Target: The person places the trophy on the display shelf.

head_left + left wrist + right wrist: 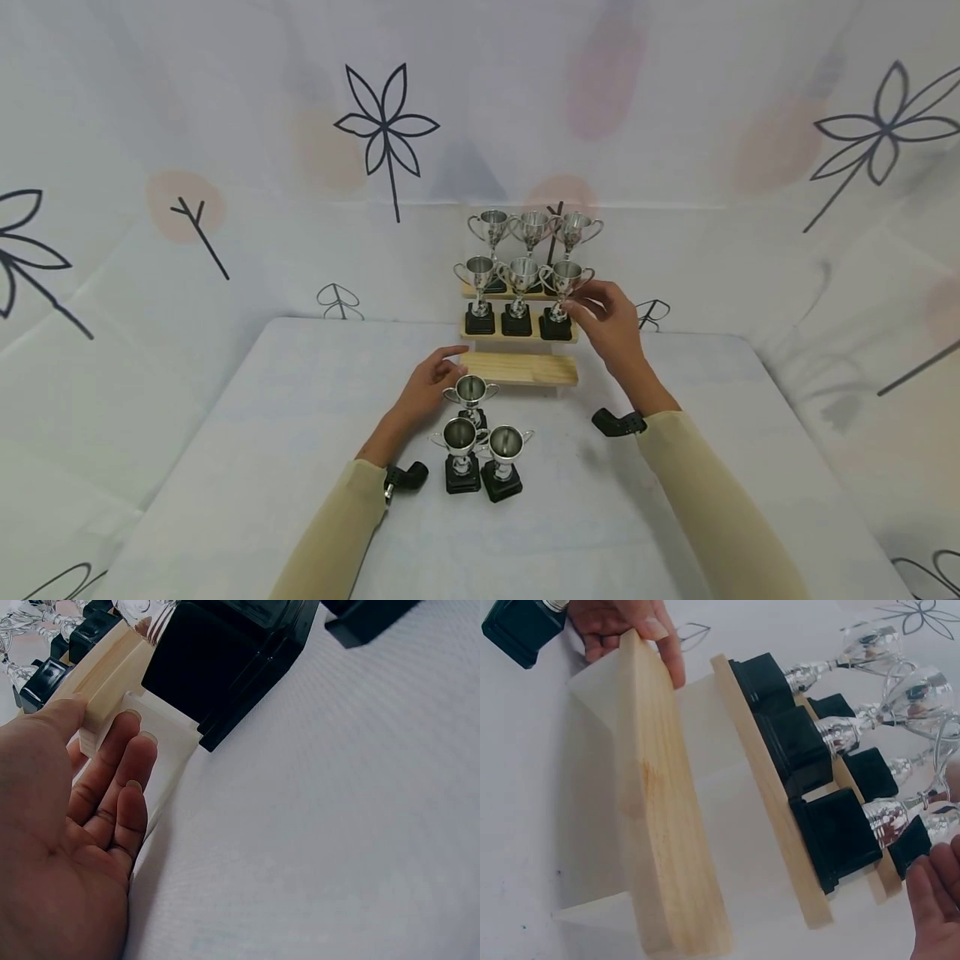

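A tiered stand has several silver trophies on black bases on its upper two wooden shelves. My right hand (611, 321) is at the rightmost trophy (557, 323) of the middle shelf, thumb and fingers about its stem; the right wrist view cuts off part of this grip. My left hand (429, 383) holds the left end of the bare lowest shelf (517, 367). In the left wrist view its thumb lies on the shelf's edge (112, 679), with curled fingers (131, 754) beneath. Three trophies stand on the table before the stand, one (471, 392) close beside my left hand.
The other two table trophies (460, 433) (505, 444) stand side by side nearer me. The stand's white supports (735, 817) show between its shelves. A white cloth (300, 467) covers the table, and a patterned sheet (247, 108) hangs behind it.
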`<state>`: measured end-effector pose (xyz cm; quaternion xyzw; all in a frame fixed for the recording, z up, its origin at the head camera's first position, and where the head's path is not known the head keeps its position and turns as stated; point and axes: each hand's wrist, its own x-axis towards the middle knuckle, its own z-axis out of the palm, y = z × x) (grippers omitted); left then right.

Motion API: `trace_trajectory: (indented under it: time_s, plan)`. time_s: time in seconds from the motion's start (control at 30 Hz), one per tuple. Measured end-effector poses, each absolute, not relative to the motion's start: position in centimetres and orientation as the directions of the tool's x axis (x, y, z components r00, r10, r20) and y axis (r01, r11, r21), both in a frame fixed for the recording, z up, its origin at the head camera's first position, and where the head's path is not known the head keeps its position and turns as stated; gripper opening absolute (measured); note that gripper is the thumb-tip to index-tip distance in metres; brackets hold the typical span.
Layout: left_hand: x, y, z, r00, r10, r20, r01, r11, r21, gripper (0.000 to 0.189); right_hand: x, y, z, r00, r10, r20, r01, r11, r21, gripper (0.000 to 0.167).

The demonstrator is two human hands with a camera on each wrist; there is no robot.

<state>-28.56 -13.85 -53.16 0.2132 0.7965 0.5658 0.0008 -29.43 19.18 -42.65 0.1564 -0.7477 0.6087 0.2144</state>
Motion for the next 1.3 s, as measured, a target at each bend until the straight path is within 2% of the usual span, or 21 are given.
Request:
trace_trajectory:
  time_s: [0.07, 0.17, 0.3, 0.43, 0.57, 0.7, 0.8, 0.9, 0.97, 1.13, 1.3]
  plan:
    - [-28.6, -13.9, -53.2, -0.909, 0.342, 0.239, 0.339, 0.271, 0.901, 0.046, -29.1, 19.4, -42.9, -0.849, 0.053, 0.526, -0.512, 0.168, -0.842, 0.044]
    - [-28.6, -13.8, -53.3, -0.908, 0.341, 0.241, 0.34, 0.269, 0.901, 0.046, -28.5, 19.5, -43.2, -0.826, 0.099, 0.555, -0.534, 0.177, -0.827, 0.043]
    - [-28.6, -13.8, -53.3, -0.91, 0.338, 0.24, 0.337, 0.265, 0.903, 0.045, -26.9, 19.4, -43.7, -0.795, 0.137, 0.591, -0.564, 0.191, -0.803, 0.033]
    - [-28.5, -13.6, -53.4, -0.91, 0.331, 0.251, 0.344, 0.259, 0.903, 0.044, -25.1, 19.2, -44.3, -0.786, 0.087, 0.612, -0.591, 0.182, -0.786, 0.024]
    - [-28.2, -13.4, -53.1, -0.909, 0.324, 0.264, 0.353, 0.26, 0.899, 0.044, -23.4, 19.0, -45.3, -0.786, -0.017, 0.618, -0.612, 0.172, -0.772, 0.025]
    - [-28.2, -13.4, -53.2, -0.908, 0.317, 0.273, 0.36, 0.262, 0.895, 0.044, -22.0, 19.0, -46.4, -0.771, -0.208, 0.602, -0.631, 0.121, -0.766, 0.031]
    - [-28.5, -13.5, -53.6, -0.909, 0.312, 0.276, 0.363, 0.267, 0.893, 0.044, -21.5, 19.0, -47.2, -0.721, -0.393, 0.57, -0.638, 0.057, -0.768, 0.042]
    - [-28.5, -13.6, -53.5, -0.909, 0.316, 0.273, 0.361, 0.264, 0.894, 0.044, -21.4, 18.7, -47.7, -0.64, -0.547, 0.54, -0.647, 0.004, -0.763, 0.062]
    - [-28.5, -13.7, -53.4, -0.909, 0.323, 0.264, 0.354, 0.261, 0.898, 0.044, -21.3, 18.3, -48.0, -0.592, -0.62, 0.515, -0.654, -0.003, -0.756, 0.066]
    - [-28.6, -13.9, -53.4, -0.906, 0.344, 0.247, 0.346, 0.264, 0.9, 0.044, -20.5, 16.9, -48.5, -0.521, -0.724, 0.453, -0.683, 0.034, -0.73, 0.064]
    - [-28.6, -13.9, -53.4, -0.903, 0.343, 0.259, 0.356, 0.259, 0.898, 0.044, -19.9, 15.5, -49.2, -0.511, -0.757, 0.408, -0.682, 0.068, -0.728, 0.057]
